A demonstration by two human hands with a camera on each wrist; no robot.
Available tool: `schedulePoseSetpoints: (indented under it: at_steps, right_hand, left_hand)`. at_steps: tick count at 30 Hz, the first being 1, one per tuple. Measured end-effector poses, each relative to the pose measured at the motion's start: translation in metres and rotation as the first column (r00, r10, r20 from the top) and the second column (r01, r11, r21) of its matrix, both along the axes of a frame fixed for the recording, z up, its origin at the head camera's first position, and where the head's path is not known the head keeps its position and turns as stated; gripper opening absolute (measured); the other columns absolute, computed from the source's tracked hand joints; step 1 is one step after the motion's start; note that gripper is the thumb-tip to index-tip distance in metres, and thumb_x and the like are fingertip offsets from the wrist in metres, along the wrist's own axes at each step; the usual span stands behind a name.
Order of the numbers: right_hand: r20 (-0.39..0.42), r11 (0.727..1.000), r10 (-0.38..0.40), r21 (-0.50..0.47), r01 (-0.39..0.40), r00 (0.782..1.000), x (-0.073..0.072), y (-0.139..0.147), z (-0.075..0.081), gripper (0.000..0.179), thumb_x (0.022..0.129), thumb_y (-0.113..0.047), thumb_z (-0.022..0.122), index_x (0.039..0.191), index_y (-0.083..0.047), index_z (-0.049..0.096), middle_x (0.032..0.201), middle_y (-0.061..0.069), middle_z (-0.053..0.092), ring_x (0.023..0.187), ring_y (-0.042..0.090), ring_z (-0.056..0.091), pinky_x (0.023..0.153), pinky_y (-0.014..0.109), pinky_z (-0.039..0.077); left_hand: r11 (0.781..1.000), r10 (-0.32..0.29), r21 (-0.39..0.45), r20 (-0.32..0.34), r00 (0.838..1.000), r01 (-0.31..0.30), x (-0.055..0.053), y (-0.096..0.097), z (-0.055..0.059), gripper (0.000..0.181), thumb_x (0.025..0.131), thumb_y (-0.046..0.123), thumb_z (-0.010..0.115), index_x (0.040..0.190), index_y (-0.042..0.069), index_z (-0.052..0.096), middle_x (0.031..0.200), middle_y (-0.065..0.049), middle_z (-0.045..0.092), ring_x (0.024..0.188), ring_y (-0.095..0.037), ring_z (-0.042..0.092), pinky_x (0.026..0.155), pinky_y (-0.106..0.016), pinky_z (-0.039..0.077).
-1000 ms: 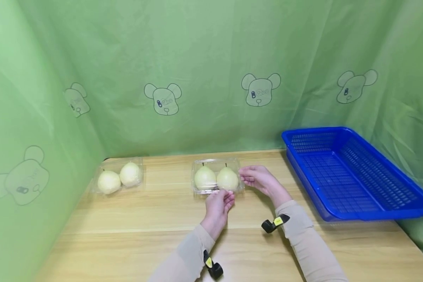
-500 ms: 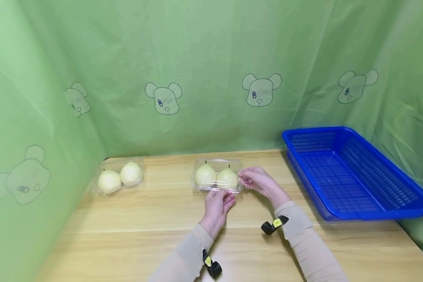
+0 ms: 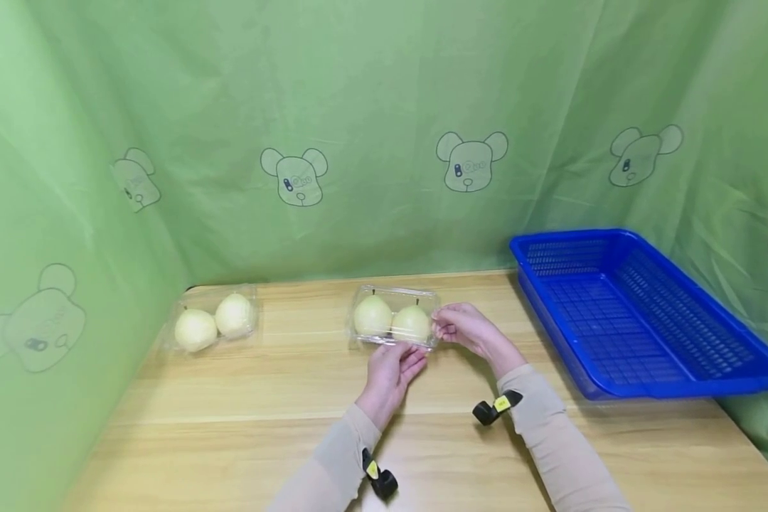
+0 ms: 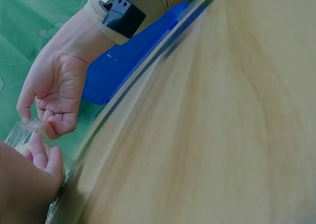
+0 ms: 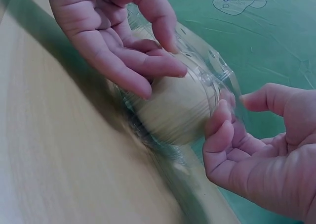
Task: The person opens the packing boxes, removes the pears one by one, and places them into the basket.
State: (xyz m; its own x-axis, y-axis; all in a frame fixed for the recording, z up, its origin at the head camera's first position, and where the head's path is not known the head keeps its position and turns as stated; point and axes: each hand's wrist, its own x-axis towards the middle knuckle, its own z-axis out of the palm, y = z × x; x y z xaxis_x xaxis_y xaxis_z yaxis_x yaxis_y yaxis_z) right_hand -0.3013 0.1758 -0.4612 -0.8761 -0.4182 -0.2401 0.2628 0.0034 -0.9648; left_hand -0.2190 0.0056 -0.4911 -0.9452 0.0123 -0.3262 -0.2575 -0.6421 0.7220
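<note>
A clear plastic clamshell box (image 3: 393, 293) with two pale yellow-green pears sits near the back middle of the table in the head view. The left pear (image 3: 372, 316) and right pear (image 3: 412, 325) show through the plastic, stems up. At the box's front edge, my left hand (image 3: 389, 373) has its thumb and fingers on the rim, pinching it. My right hand (image 3: 470, 331) pinches the box's right edge between thumb and fingertips; the right wrist view shows this right hand (image 5: 269, 140) close up. There, one pear (image 5: 173, 110) is visible inside the box, partly behind the left hand's fingers.
Another clear box (image 3: 248, 291) with two pears stands at the table's back left. A blue plastic basket (image 3: 553, 341) lies to the right, beyond my right hand. Green curtain (image 3: 384, 92) surrounds the wooden table (image 3: 230, 427) at the back and sides.
The box's top has shifted slightly under my hands, and the right pear now appears a little lower than the left one. Both hands stay at the box's edges with only small movements.
</note>
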Motion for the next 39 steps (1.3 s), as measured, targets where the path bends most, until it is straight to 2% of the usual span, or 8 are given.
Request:
schedulePoseSetpoints:
  at_steps: [5,12,17,21,27,34,39]
  right_hand:
    - [-0.037,0.999,-0.003,0.042,0.005,0.999,0.001,0.000,0.002,0.015,0.096,-0.006,0.047,0.089,0.001,0.059,0.066,-0.003,0.061,0.058,0.007,0.054,0.057,0.016,0.049]
    - [-0.060,0.993,-0.001,0.114,0.007,0.998,0.002,-0.002,0.005,0.018,0.098,-0.007,0.044,0.093,0.006,0.055,0.065,-0.002,0.060,0.055,0.007,0.054,0.054,0.017,0.049]
    - [-0.027,0.993,-0.079,0.086,0.081,0.997,0.003,-0.004,0.007,0.022,0.097,-0.006,0.047,0.107,0.014,0.052,0.068,-0.002,0.059,0.059,0.006,0.053,0.056,0.015,0.048]
    - [0.007,0.990,-0.127,0.058,0.126,0.992,0.004,-0.005,0.007,0.031,0.096,-0.005,0.050,0.115,0.019,0.050,0.069,-0.001,0.062,0.059,0.005,0.055,0.056,0.013,0.049]
    - [0.020,0.991,-0.110,0.083,0.108,0.994,0.004,-0.003,0.008,0.038,0.096,-0.006,0.051,0.120,0.023,0.046,0.071,0.001,0.070,0.057,0.004,0.060,0.058,0.014,0.053]
    - [0.010,0.993,-0.071,0.096,0.070,0.997,0.003,-0.002,0.011,0.025,0.097,-0.006,0.048,0.109,0.016,0.054,0.071,0.001,0.070,0.059,0.005,0.061,0.060,0.015,0.055]
    - [0.018,0.994,-0.051,0.095,0.049,0.999,0.004,-0.003,0.013,0.027,0.098,-0.005,0.044,0.111,0.017,0.051,0.070,0.001,0.068,0.058,0.005,0.059,0.058,0.015,0.054]
  left_hand:
    - [1.000,-0.018,-0.008,0.001,1.000,0.018,-0.001,0.000,0.001,0.027,0.089,0.001,0.055,0.114,-0.010,0.052,0.083,-0.008,0.069,0.083,-0.018,0.073,0.098,-0.044,0.053]
    - [1.000,-0.010,-0.001,0.008,1.000,0.010,0.001,0.001,0.002,0.030,0.090,0.000,0.055,0.117,-0.010,0.050,0.089,-0.013,0.071,0.087,-0.021,0.074,0.096,-0.042,0.055]
    - [1.000,-0.002,-0.011,-0.004,1.000,0.002,0.001,0.003,0.002,0.033,0.089,0.000,0.054,0.121,-0.010,0.047,0.099,-0.019,0.070,0.090,-0.022,0.073,0.098,-0.044,0.054]
    - [1.000,0.015,-0.022,-0.012,1.000,-0.015,0.000,0.004,0.002,0.028,0.088,-0.002,0.053,0.115,-0.009,0.046,0.097,-0.019,0.069,0.085,-0.020,0.073,0.097,-0.044,0.054]
    - [0.999,0.025,-0.021,-0.002,1.000,-0.025,0.001,0.003,0.004,0.020,0.088,-0.003,0.052,0.106,-0.005,0.045,0.092,-0.017,0.069,0.083,-0.021,0.073,0.097,-0.046,0.053]
    - [1.000,0.027,-0.014,0.002,1.000,-0.027,0.000,0.003,0.005,0.019,0.088,-0.004,0.052,0.106,-0.006,0.047,0.092,-0.017,0.071,0.082,-0.020,0.073,0.097,-0.046,0.054]
    - [1.000,0.025,-0.017,-0.001,1.000,-0.025,0.000,0.003,0.005,0.019,0.088,-0.003,0.052,0.106,-0.006,0.046,0.096,-0.020,0.071,0.082,-0.020,0.073,0.096,-0.046,0.054]
